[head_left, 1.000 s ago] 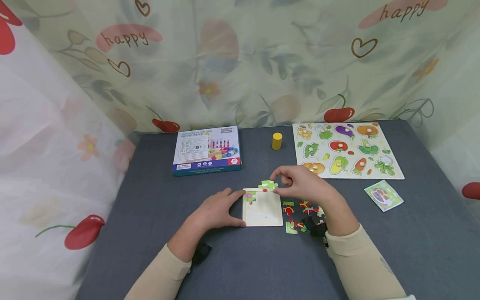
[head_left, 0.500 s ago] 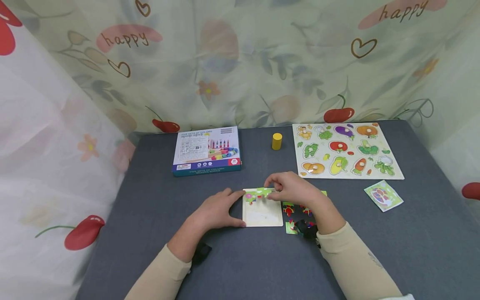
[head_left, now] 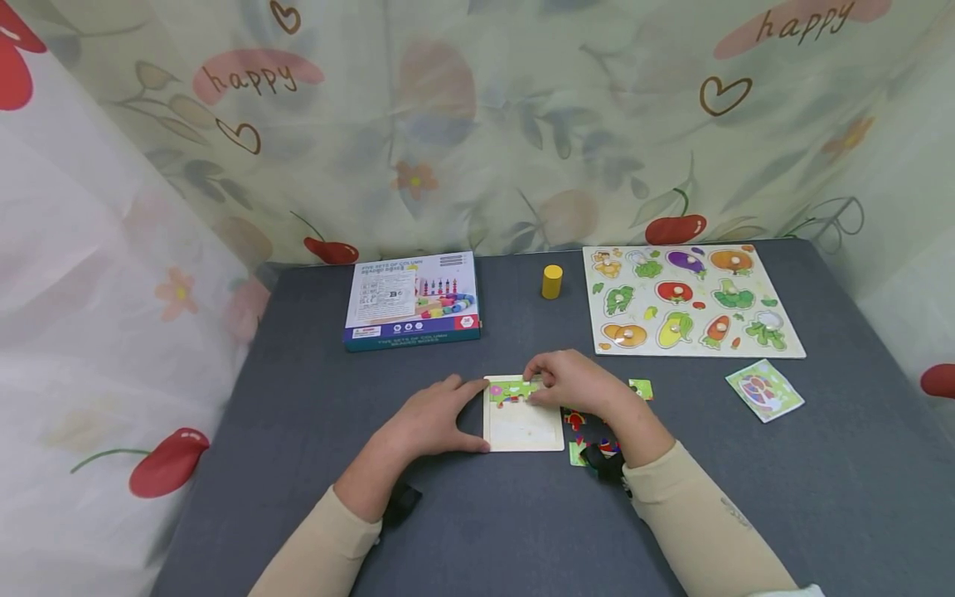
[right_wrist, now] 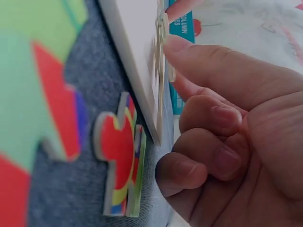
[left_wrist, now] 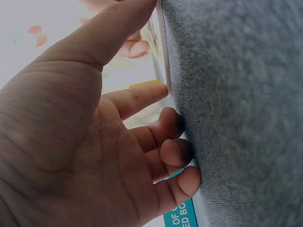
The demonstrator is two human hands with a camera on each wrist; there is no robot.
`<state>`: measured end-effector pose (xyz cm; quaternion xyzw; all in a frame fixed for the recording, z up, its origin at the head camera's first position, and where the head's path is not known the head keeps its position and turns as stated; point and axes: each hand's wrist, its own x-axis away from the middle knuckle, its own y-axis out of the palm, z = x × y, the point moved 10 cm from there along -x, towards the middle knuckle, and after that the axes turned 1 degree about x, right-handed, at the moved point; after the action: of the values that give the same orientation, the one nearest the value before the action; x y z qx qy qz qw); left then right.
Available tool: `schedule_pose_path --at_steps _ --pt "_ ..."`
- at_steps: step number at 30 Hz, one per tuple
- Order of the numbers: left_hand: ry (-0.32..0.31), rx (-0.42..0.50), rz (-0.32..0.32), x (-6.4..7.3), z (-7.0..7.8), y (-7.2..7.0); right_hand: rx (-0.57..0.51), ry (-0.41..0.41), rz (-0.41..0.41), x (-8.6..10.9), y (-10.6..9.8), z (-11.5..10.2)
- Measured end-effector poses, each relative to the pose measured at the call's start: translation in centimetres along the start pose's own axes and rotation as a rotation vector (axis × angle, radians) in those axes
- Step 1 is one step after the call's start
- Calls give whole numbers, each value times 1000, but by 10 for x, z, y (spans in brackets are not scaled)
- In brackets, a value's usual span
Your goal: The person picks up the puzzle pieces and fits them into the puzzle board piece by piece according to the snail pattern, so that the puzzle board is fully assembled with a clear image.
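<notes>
While the left hand [head_left: 429,419] rests spread thumb and index finger against the square pale wooden tray [head_left: 525,429], a flat green-and-red jigsaw piece [head_left: 523,390] sits at its top row, seating unclear, pinched by the right hand [head_left: 573,384]; loose multicoloured jigsaw pieces [head_left: 574,421] lie just right.
</notes>
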<state>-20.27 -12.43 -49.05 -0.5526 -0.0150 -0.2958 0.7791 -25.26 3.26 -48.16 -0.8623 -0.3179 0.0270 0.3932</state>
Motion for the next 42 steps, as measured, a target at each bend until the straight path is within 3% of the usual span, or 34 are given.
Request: schedule_pose_path --at_steps 13,23,27,34,42 --pt "7 4 8 0 0 1 -12 -60 33 -1 3 -2" --pt "8 -2 2 -1 1 0 14 -16 76 -2 2 2" --pt "1 -1 3 0 0 0 20 -33 51 -1 3 1" --pt "3 6 4 0 0 1 9 -67 -14 4 0 -12" --pt "-5 6 4 0 0 0 -6 -107 6 19 -17 -35"
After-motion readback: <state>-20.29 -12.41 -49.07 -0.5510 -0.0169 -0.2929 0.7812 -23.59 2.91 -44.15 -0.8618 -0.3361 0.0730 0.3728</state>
